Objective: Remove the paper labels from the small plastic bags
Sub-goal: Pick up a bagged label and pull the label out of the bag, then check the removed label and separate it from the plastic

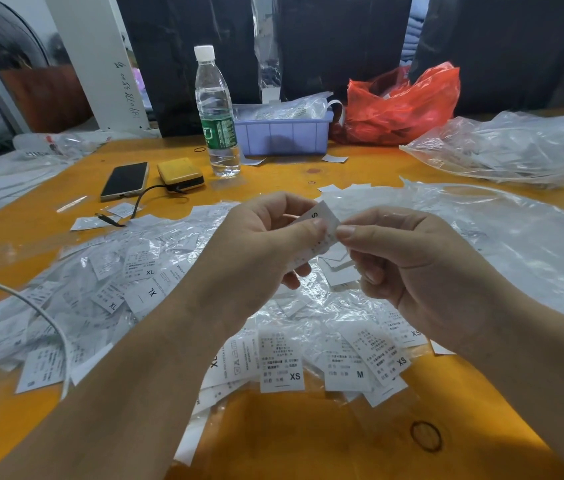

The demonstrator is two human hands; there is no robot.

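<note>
Head view, tray: your purple tray (pixel 282 133) holds clear bags.
Label: your label (pixel 320 225) runs diagonally, "S" end uppermost.
Hands: your left hand (pixel 266 237) and right hand (pixel 408 258) both pinch it.

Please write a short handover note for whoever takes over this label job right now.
Left hand and right hand: both pinch one small bagged label marked S, held above the table.
Pile of bagged labels lies to the left and in front, sizes XL, XS, M showing.
Loose labels lie under the hands.
Done: cannot tell how many.
Left: pull this label out, then work through the pile.
</note>
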